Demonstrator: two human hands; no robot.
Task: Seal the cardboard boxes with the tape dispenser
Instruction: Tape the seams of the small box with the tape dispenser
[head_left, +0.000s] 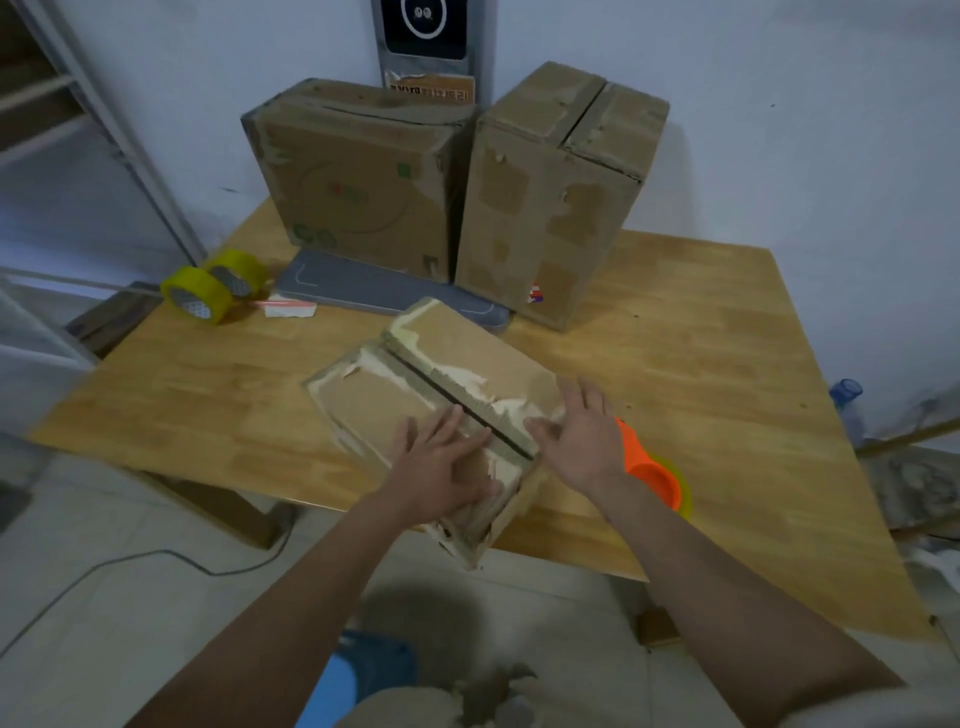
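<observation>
Meanwhile, left hand (441, 462) and right hand (576, 431), fingers flat, press the cardboard box (447, 395) flaps closed; fetching the orange tape dispenser (652, 470) likely follows.

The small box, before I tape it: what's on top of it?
Both hands, left and right, lie flat on the small box's closed flaps; the seam beneath them is covered.

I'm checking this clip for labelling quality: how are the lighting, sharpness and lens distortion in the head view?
Head view: dim, bluish light, soft overall. The table's edges bow from wide-angle distortion. The left hand and right hand, flat on the small cardboard box, are slightly smeared. The two tall boxes behind look soft, their print unreadable. The orange tape dispenser is partly hidden by the right wrist. No glare.
</observation>
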